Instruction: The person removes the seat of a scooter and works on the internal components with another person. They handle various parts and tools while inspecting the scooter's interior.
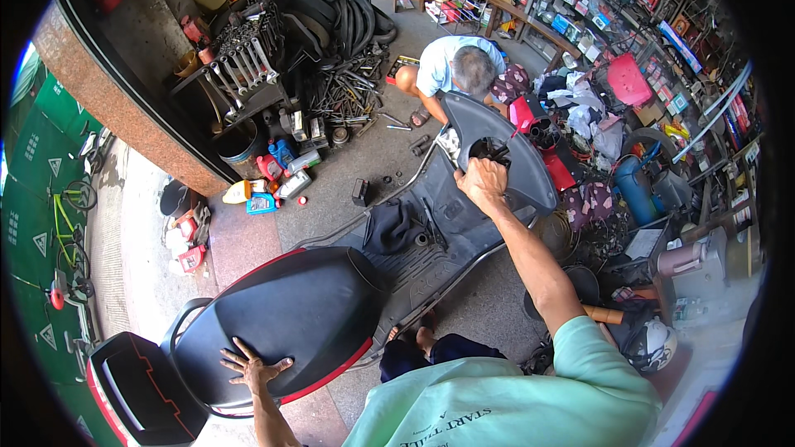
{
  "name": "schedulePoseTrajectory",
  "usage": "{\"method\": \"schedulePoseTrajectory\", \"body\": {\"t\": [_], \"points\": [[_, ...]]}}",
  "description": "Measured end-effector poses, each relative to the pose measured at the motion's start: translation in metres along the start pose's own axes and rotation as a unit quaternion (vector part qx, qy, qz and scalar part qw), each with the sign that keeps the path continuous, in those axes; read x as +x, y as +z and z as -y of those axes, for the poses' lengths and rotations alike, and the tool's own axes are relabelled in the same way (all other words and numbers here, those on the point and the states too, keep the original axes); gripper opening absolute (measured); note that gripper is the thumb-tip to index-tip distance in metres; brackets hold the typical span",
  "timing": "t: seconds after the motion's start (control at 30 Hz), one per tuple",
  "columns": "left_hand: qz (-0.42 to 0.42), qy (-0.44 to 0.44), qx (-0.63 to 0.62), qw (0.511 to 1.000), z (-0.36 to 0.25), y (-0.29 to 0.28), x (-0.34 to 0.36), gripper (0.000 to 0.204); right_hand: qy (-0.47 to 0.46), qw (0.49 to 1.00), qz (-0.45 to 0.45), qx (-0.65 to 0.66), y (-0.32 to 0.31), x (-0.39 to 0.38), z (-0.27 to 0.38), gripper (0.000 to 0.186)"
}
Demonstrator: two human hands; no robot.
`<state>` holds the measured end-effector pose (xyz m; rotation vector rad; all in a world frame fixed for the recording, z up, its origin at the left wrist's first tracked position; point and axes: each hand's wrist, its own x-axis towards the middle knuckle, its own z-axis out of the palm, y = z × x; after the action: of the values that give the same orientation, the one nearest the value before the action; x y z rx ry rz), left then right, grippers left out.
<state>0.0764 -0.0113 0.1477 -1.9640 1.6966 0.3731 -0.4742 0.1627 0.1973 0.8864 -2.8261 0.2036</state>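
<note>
While the left hand [255, 370] lies, fingers apart, on the seat [291, 310], the right hand [484, 181] clenches beside grey panelling [523, 167].

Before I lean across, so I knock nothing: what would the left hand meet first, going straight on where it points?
More of the black seat, which the left hand appears to rest on; beyond its far edge, depth is unclear.

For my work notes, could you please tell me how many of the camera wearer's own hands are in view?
2: the left hand, spread on the black seat, and the right hand, at the grey front panel. Neither is hidden.
</note>
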Motion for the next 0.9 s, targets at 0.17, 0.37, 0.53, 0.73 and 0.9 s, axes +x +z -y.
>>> {"method": "schedulePoseTrajectory", "body": {"t": [0.17, 0.37, 0.53, 0.73, 0.9], "points": [[-0.007, 0.008, 0.002, 1.0, -0.002, 0.003, 0.007, 0.16, 0.012, 1.0, 0.0, -0.008, -0.004, -0.001, -0.002, 0.033], [0.004, 0.007, 0.0, 1.0, 0.0, -0.001, 0.0, 0.16, 0.007, 1.0, 0.006, -0.004, -0.005, -0.001, 0.002, 0.034], [0.004, -0.003, 0.002, 1.0, -0.006, -0.001, -0.001, 0.162, 0.02, 0.999, 0.02, -0.017, -0.005, 0.0, 0.002, 0.032], [0.01, -0.002, 0.002, 1.0, -0.006, -0.005, -0.005, 0.162, 0.004, 1.0, 0.009, -0.005, -0.006, -0.001, 0.002, 0.034], [0.004, -0.009, 0.005, 1.0, -0.007, -0.002, -0.003, 0.161, 0.0, 1.0, -0.002, -0.003, -0.002, -0.001, 0.0, 0.034]]}}
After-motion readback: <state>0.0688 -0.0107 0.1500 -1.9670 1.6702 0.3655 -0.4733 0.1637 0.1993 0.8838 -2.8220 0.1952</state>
